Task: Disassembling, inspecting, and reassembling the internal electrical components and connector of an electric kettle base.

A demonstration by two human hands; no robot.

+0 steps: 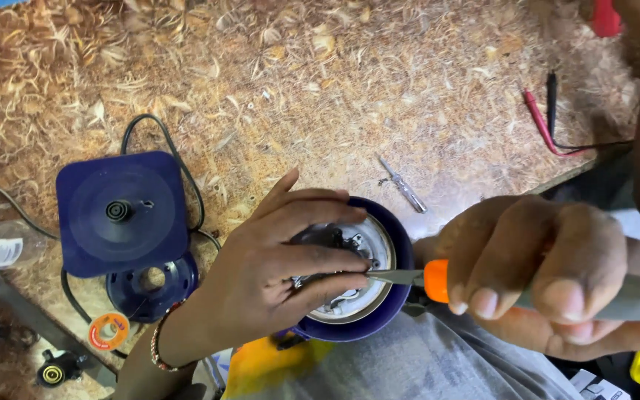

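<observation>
1. Head view: my left hand (279, 263), fingers spread, presses on the upturned round blue kettle body (394, 244) at my lap, covering part of its shiny metal underside.
2. My right hand (550, 270) is wrapped tightly around a screwdriver (438, 280) with an orange-and-grey handle, its tip against the metal plate.
3. Behind, on a mottled brown worktop (335, 81), sit a square blue kettle base (121, 213) and a small loose screwdriver (403, 185).

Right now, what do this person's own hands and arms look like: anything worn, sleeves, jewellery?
Both hands are bare, with no gloves or rings showing. The left hand has a thin beaded bracelet in reddish and pale tones at the wrist, and the forearm has no sleeve. The right hand shows short, plain nails; its wrist lies outside the picture.
</observation>
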